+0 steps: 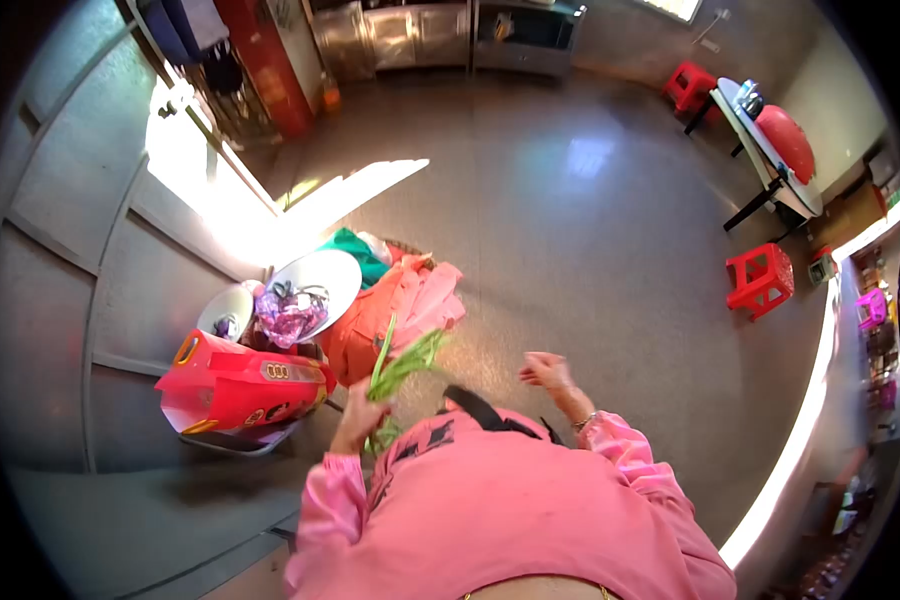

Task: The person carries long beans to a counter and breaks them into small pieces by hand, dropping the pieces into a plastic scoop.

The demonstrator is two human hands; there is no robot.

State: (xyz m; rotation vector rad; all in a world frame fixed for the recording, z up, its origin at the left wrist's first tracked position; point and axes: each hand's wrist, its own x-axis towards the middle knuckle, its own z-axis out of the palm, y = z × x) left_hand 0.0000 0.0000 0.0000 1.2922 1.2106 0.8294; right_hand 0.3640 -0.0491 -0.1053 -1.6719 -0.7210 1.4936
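Observation:
My left hand [358, 416] is closed around a bunch of long green vegetable stems [402, 372]. Their tops point up and to the right, and some leafy green hangs below the fist. Out over the floor to the right, my right hand [548, 371] holds nothing that I can see. Its fingers reach leftward, loosely bent and a little apart, well away from the greens. Just beyond my left hand lie orange and pink cloths [395, 305]. A red gift bag [245, 380] stands to the left of that hand.
A white basin [342, 283] with a purple plastic bag [292, 312] sits behind the red bag. Red stools [760, 281] and a table [755, 140] are at the right. Grey metal doors [45, 330] line the left. Steel cabinets [420, 35] stand far ahead.

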